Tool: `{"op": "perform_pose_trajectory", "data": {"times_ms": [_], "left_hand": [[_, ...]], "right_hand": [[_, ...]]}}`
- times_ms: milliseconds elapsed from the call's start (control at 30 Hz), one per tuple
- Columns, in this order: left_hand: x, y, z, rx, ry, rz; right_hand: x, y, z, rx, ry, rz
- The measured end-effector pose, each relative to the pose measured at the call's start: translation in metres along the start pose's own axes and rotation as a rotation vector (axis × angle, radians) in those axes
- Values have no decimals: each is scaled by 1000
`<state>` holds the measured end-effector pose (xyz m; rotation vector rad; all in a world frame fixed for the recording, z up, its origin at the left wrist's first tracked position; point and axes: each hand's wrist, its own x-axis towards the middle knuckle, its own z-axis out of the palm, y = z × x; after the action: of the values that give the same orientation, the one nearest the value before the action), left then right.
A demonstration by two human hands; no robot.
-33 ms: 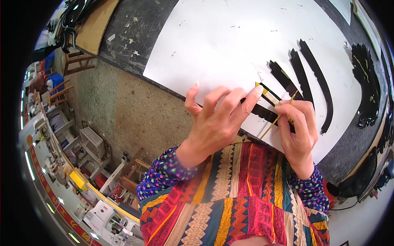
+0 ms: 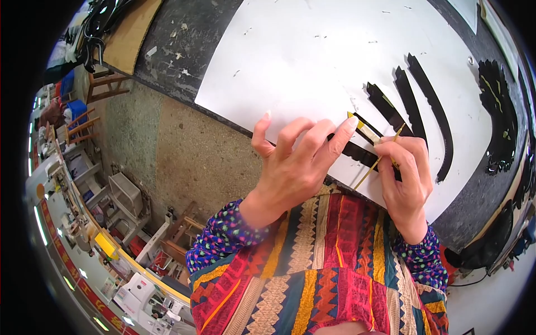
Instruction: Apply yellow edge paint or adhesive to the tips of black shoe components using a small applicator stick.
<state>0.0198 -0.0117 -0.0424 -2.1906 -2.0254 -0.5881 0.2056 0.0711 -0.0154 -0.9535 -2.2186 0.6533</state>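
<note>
My left hand [image 2: 298, 159] rests at the near edge of a white sheet [image 2: 290, 61], its thumb and index finger closed on the end of a black strip [image 2: 360, 153] with a scalloped edge. Under the thumb tip shows a yellow, pointed end of a narrow piece [image 2: 365, 132] with a pale middle and dark border. My right hand [image 2: 406, 173] pinches a thin yellow strip [image 2: 365, 176] that lies slantwise across the black strip. The fingers hide part of both. Beyond the hands, several more curved black strips [image 2: 410, 100] lie side by side on the sheet.
A bundle of shiny black strips [image 2: 497, 117] lies on the dark table [image 2: 178, 56] at the right. Cardboard [image 2: 131, 36] and black pieces sit at the far left. Wooden stools [image 2: 106, 84] and a white sewing machine [image 2: 134, 296] stand off to the left.
</note>
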Motion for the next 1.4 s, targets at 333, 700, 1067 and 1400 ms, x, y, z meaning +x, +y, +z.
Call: {"op": "perform_pose_trajectory", "data": {"times_ms": [333,700,1067,1400], "left_hand": [[4,0,-4,12,-30,26],[6,1,-4,-9,-32,10],[5,2,-5,-16,-32,1],[8,-1,-4,5,-54,59]], "right_hand": [[-1,1,0,3,10,21],[-2,3,-1,18,1,27],[-3,3,-2,28,-8,59],[-3,3,-4,18,-7,35]]}}
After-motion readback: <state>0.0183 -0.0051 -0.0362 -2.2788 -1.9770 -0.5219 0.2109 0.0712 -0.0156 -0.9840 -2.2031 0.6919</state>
